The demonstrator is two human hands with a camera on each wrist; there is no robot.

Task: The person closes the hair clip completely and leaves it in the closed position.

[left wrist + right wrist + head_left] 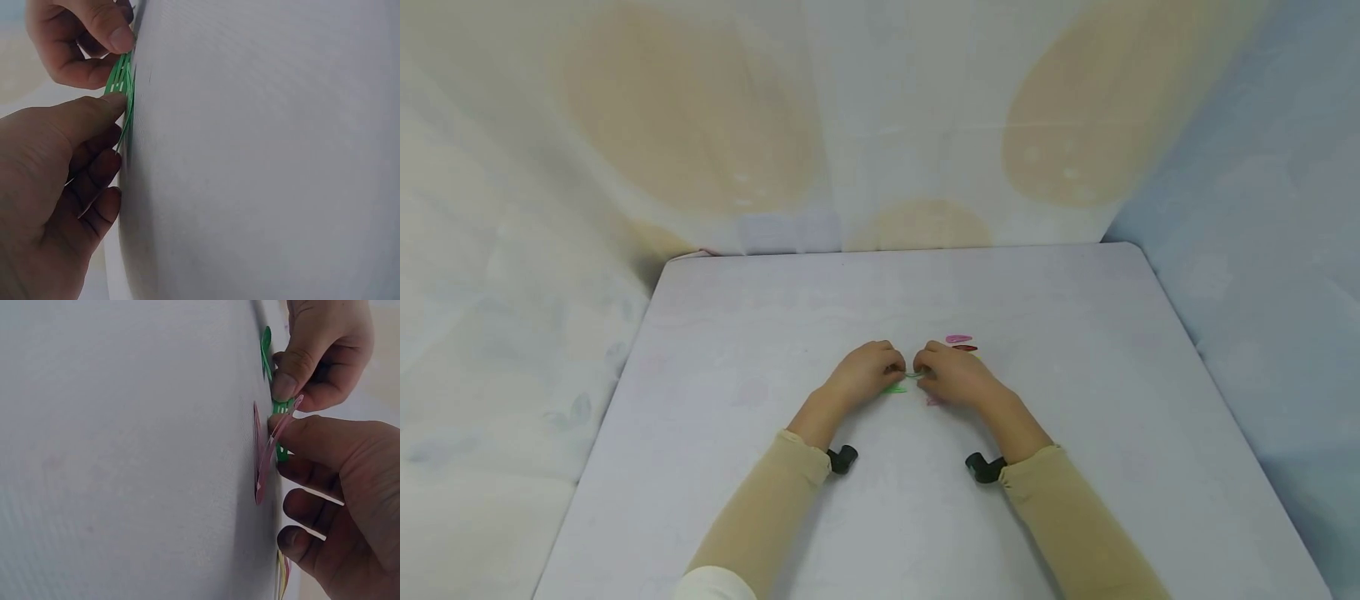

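Observation:
Both hands meet at the middle of the table over a green hair clip (914, 374). My left hand (880, 369) pinches one end of the green clip (122, 78) with thumb and fingers. My right hand (934, 372) pinches the other end. In the left wrist view my left hand (94, 115) is at the bottom and my right hand (94, 37) above. In the right wrist view my right hand (315, 437) and my left hand (309, 353) hold the green clip (280, 407) just off the table. A pink clip (258, 469) lies under my right thumb.
Other clips lie on the pale table (1075, 467): a second green one (895, 389) below my left hand, a pink one (958, 338) and a dark red one (965, 347) beyond my right hand, a yellow one (283, 575) by my right fingers. Draped cloth surrounds the table.

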